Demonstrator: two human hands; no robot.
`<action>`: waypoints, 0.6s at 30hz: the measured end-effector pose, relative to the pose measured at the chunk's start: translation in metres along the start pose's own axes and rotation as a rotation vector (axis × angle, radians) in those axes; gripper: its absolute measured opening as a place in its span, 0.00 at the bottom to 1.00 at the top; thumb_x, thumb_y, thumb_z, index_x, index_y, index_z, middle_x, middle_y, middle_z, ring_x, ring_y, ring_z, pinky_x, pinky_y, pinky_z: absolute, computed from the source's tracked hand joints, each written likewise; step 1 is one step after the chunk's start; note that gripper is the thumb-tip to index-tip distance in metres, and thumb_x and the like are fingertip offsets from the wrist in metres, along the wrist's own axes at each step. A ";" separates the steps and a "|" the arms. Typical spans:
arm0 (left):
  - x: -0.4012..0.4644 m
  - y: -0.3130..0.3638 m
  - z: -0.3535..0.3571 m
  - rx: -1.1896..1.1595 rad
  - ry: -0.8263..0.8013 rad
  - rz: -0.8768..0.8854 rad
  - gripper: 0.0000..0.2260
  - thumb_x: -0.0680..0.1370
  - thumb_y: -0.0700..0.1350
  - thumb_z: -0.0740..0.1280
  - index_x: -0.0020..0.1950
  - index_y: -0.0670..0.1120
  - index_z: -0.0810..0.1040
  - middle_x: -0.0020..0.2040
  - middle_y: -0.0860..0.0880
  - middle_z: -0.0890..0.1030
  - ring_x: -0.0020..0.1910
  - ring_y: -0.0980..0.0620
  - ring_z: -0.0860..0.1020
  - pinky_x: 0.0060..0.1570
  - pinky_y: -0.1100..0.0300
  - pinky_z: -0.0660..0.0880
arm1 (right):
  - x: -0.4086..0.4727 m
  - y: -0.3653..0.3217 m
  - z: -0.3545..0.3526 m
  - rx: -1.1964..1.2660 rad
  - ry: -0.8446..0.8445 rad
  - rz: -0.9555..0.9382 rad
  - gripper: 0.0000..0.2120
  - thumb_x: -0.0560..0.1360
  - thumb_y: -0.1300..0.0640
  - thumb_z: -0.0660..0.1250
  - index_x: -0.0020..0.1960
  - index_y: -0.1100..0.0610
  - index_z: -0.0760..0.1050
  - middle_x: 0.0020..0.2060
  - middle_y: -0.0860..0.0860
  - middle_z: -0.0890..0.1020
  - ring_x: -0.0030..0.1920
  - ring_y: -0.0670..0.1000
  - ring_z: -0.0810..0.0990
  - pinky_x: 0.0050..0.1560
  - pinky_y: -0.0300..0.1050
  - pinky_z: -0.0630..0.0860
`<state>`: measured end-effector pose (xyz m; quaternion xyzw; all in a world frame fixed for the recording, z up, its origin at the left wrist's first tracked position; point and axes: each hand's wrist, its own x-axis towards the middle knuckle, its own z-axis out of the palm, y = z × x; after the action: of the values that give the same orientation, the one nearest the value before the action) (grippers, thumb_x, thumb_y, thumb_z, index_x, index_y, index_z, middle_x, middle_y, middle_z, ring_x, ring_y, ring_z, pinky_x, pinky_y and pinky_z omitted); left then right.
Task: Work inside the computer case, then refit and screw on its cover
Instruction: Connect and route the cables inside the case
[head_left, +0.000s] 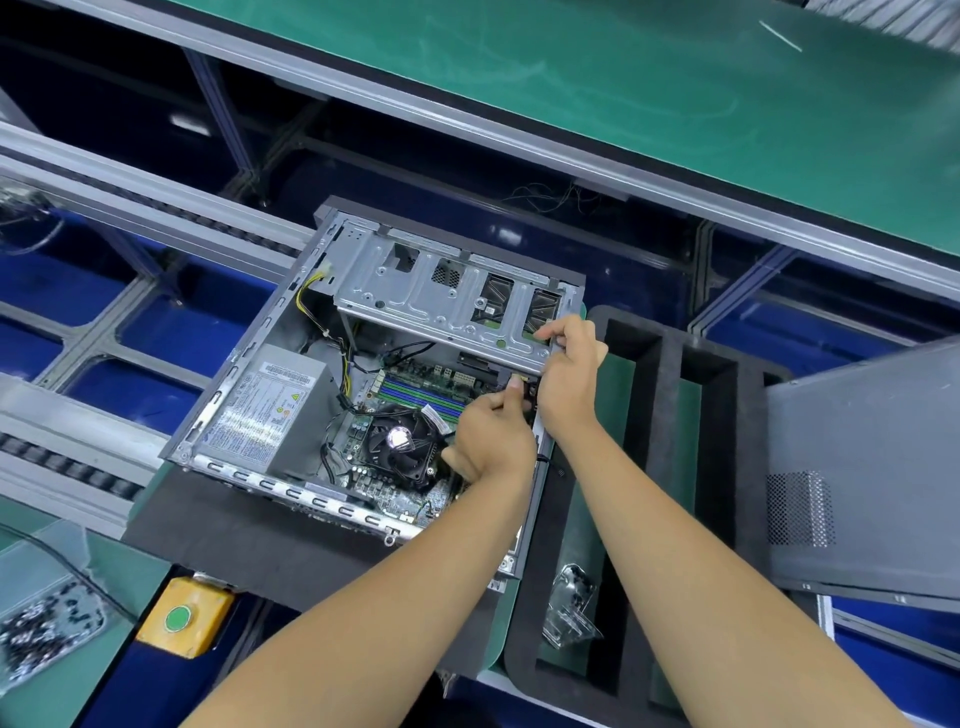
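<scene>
- Head view: the computer case (291, 395) is lying open at the middle, its cover (872, 467) resting apart at the right.
- The right hand (569, 374) is gripping the stiff metal drive cage (441, 296); the left hand (493, 441) is pinching a small connector (525, 387), probably fragile.
- The cover is looking light with thin edges; I would hold both sides.

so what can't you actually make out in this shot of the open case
- Head view: what the left hand pinches; its fingers and the drive cage hide it.
- Power supply label text: too small.
- Motherboard near corner: covered by both forearms.
- Cover: cut off by the right edge.
- Bag of screws: cut off left, blurred.
</scene>
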<state>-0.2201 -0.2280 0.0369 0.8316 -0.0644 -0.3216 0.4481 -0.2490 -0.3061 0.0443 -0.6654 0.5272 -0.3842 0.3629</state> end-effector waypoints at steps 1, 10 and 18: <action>-0.001 0.002 0.000 -0.001 -0.004 -0.012 0.21 0.80 0.68 0.61 0.43 0.54 0.84 0.38 0.56 0.84 0.42 0.56 0.79 0.53 0.55 0.55 | 0.000 0.000 0.000 -0.002 0.000 -0.001 0.24 0.66 0.76 0.48 0.49 0.61 0.77 0.47 0.51 0.73 0.53 0.52 0.65 0.52 0.45 0.62; -0.004 0.005 -0.003 -0.239 -0.047 0.068 0.15 0.79 0.54 0.71 0.48 0.45 0.71 0.41 0.48 0.84 0.39 0.49 0.83 0.39 0.54 0.77 | 0.000 -0.001 -0.001 -0.035 0.011 -0.016 0.23 0.67 0.77 0.49 0.49 0.61 0.77 0.45 0.50 0.71 0.52 0.53 0.65 0.51 0.46 0.62; 0.005 -0.016 -0.029 -0.127 -0.256 0.397 0.09 0.81 0.48 0.70 0.54 0.52 0.70 0.47 0.53 0.83 0.43 0.58 0.84 0.40 0.57 0.80 | 0.000 0.000 -0.001 -0.033 0.012 -0.028 0.24 0.66 0.78 0.49 0.48 0.61 0.77 0.44 0.46 0.71 0.53 0.54 0.66 0.51 0.45 0.63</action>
<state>-0.2016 -0.2000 0.0331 0.7251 -0.2624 -0.3336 0.5422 -0.2496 -0.3066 0.0442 -0.6762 0.5264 -0.3845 0.3432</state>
